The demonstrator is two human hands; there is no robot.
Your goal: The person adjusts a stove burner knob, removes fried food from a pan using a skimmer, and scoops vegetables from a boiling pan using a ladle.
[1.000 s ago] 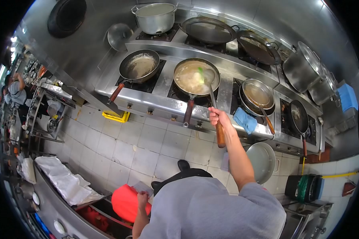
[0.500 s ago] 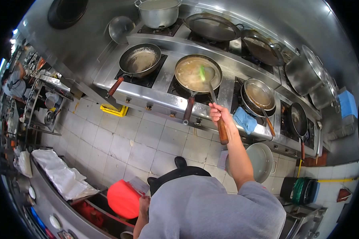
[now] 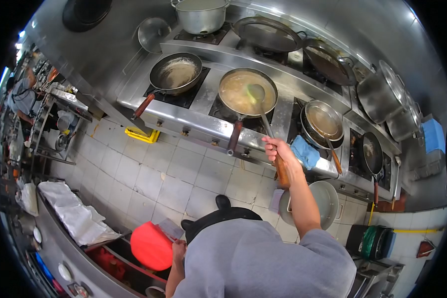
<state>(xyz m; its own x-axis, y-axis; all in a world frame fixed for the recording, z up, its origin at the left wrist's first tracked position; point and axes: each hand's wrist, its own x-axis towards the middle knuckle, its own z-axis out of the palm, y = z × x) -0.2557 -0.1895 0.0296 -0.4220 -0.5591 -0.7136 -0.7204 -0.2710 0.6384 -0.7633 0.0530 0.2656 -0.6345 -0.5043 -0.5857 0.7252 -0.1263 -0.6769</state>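
Observation:
My right hand is closed around the wooden-handled ladle. The ladle's bowl rests in the pale, cloudy liquid of the middle frying pan, with something yellowish-green showing in it. That pan sits on a burner, its brown handle pointing toward me. Low at my left side, my left hand is beside a red round object; its fingers are partly hidden, so whether it touches or grips that object is unclear. A blue cloth lies on the stove edge near my right wrist.
Left on the stove is another frying pan with pale residue. On the right are a strainer-like bowl and a dark pan. A large pot stands behind. Below my right arm is a wide pot. A person works far left.
My right hand has moved slightly down and right with the ladle handle. The bright green strip at the ladle's bowl now shows as a paler yellow-green patch.

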